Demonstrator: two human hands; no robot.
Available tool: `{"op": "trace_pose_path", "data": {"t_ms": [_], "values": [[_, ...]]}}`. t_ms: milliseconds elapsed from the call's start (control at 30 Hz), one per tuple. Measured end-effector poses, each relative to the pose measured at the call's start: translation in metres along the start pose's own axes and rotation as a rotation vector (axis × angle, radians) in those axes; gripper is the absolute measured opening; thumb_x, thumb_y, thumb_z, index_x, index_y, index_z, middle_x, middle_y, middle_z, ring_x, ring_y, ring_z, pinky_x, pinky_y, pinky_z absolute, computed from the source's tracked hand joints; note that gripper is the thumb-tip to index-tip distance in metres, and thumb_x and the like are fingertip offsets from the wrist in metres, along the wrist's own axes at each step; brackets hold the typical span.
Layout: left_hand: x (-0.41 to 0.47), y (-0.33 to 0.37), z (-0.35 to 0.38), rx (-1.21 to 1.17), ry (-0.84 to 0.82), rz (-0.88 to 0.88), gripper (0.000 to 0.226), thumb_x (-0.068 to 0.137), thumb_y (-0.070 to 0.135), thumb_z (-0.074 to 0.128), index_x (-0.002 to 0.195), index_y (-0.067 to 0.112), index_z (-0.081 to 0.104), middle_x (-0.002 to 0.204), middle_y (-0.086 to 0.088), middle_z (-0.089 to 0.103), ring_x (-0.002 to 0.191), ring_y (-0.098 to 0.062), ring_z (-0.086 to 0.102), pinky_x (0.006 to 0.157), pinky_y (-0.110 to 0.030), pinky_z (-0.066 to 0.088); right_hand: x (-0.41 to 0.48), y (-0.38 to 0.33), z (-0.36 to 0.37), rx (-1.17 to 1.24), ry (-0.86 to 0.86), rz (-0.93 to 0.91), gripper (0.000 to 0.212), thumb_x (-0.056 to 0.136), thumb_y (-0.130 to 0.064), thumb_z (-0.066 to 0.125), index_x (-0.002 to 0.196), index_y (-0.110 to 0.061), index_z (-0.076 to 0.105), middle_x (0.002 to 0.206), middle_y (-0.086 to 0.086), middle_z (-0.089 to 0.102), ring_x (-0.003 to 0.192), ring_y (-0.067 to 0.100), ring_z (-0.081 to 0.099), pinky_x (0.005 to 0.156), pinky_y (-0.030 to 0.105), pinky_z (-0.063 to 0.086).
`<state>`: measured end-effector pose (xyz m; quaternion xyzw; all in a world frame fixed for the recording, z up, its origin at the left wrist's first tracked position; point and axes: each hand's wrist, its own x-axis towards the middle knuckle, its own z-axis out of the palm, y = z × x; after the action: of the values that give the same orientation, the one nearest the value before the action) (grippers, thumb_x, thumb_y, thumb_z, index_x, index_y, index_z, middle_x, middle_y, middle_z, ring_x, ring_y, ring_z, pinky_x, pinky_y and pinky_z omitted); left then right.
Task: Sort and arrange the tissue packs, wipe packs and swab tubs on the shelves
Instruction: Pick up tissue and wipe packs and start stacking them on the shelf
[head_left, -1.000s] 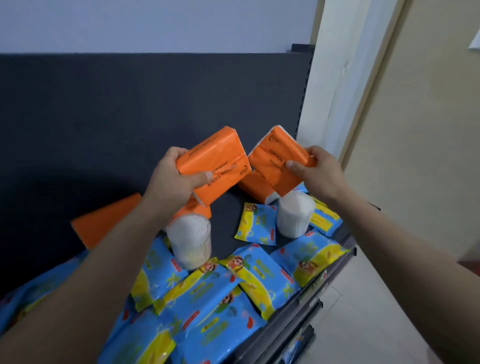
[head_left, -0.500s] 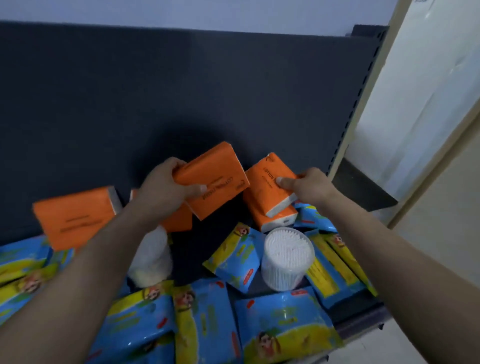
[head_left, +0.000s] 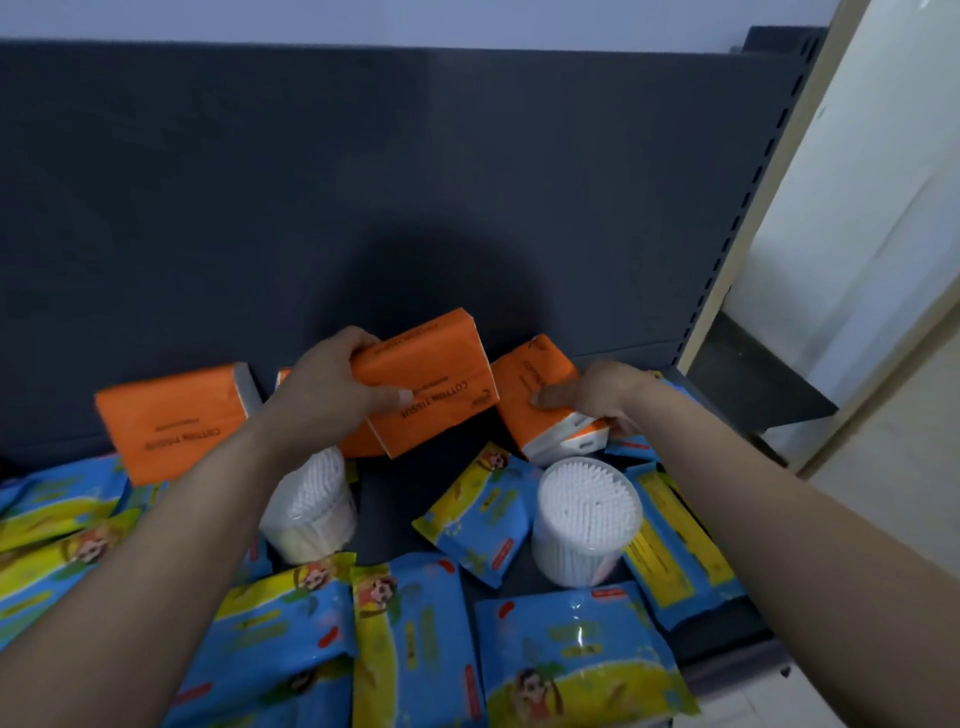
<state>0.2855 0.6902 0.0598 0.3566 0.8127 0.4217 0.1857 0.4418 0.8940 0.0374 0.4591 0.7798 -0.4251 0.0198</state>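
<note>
My left hand (head_left: 332, 395) grips an orange tissue pack (head_left: 434, 382) above the dark shelf (head_left: 387, 525). My right hand (head_left: 597, 395) holds a second orange tissue pack (head_left: 524, 387), which lies tilted on top of another orange pack (head_left: 584, 441) near the back panel. One more orange tissue pack (head_left: 171, 421) leans at the left. Two clear tubs of white swabs stand on the shelf: one (head_left: 584, 519) at right, one (head_left: 311, 506) partly hidden under my left arm. Several blue and yellow wipe packs (head_left: 483, 514) lie scattered in front.
A dark back panel (head_left: 363, 182) rises behind the shelf. A perforated upright (head_left: 737, 223) marks the shelf's right end, with a pale wall and doorway (head_left: 857, 208) beyond. Wipe packs (head_left: 576, 660) cover the front edge.
Both hands have moved down and back toward the shelf with their orange packs. The right hand's pack now rests on another orange pack; the view has shifted left.
</note>
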Motion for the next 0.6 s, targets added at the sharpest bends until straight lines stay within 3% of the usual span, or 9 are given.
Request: {"op": "trace_pose_path", "data": {"t_ms": [167,233,300,367,433,533,600], "values": [[0.001,-0.005,-0.019,0.107,0.049,0.018,0.044,0.074,0.023,0.076,0.109,0.023,0.05,0.098,0.002,0.057,0.087,-0.015,0.057,0.073,-0.032,0.048,-0.002,-0.009,0.009,-0.02,-0.004,0.024,0.034,0.076,-0.035,0.076,0.096,-0.014,0.059,0.095,0.005,0.059,0.091,0.019,0.053,0.082,0.033,0.044],[0.003,-0.009,-0.026,0.171,0.076,-0.002,0.043,0.074,0.028,0.076,0.107,0.028,0.048,0.09,0.011,0.054,0.092,-0.022,0.058,0.088,-0.05,0.046,-0.005,-0.018,0.013,-0.048,0.027,0.026,0.055,0.062,-0.04,0.084,0.105,-0.011,0.062,0.106,0.007,0.063,0.096,0.022,0.058,0.087,0.033,0.049],[0.004,-0.013,-0.03,0.19,0.069,-0.023,0.043,0.074,0.029,0.075,0.106,0.029,0.047,0.087,0.015,0.051,0.093,-0.025,0.058,0.091,-0.059,0.042,0.0,-0.019,0.017,-0.067,0.045,0.017,0.088,0.037,-0.049,0.09,0.112,-0.014,0.061,0.114,0.007,0.063,0.106,0.027,0.058,0.09,0.042,0.052],[0.007,-0.017,-0.031,0.202,0.056,-0.032,0.043,0.075,0.028,0.075,0.107,0.028,0.047,0.087,0.014,0.051,0.093,-0.025,0.058,0.091,-0.06,0.042,0.004,-0.017,0.016,-0.04,0.073,0.004,0.083,0.043,-0.04,0.089,0.115,-0.014,0.058,0.115,0.008,0.061,0.107,0.029,0.058,0.09,0.045,0.052],[0.009,-0.02,-0.031,0.22,0.04,-0.03,0.044,0.075,0.026,0.075,0.108,0.028,0.047,0.086,0.014,0.049,0.091,-0.022,0.057,0.088,-0.056,0.044,0.001,-0.019,0.014,-0.012,0.088,-0.039,0.071,0.055,-0.026,0.088,0.117,-0.01,0.058,0.112,0.008,0.064,0.102,0.026,0.061,0.091,0.04,0.052],[0.013,-0.02,-0.03,0.206,-0.008,-0.005,0.043,0.077,0.02,0.074,0.111,0.023,0.048,0.09,0.008,0.049,0.075,-0.011,0.052,0.056,-0.028,0.043,-0.005,-0.022,0.01,-0.098,0.113,-0.116,0.067,0.058,-0.02,0.087,0.116,-0.007,0.055,0.109,0.006,0.063,0.098,0.022,0.06,0.087,0.032,0.05],[0.014,-0.021,-0.029,0.237,-0.049,-0.003,0.044,0.077,0.019,0.074,0.113,0.022,0.049,0.102,0.001,0.048,0.074,-0.006,0.048,0.047,-0.021,0.035,-0.01,-0.025,0.007,-0.165,0.111,-0.16,0.059,0.061,-0.017,0.085,0.108,-0.01,0.05,0.104,0.004,0.057,0.094,0.02,0.055,0.078,0.03,0.046]]}}
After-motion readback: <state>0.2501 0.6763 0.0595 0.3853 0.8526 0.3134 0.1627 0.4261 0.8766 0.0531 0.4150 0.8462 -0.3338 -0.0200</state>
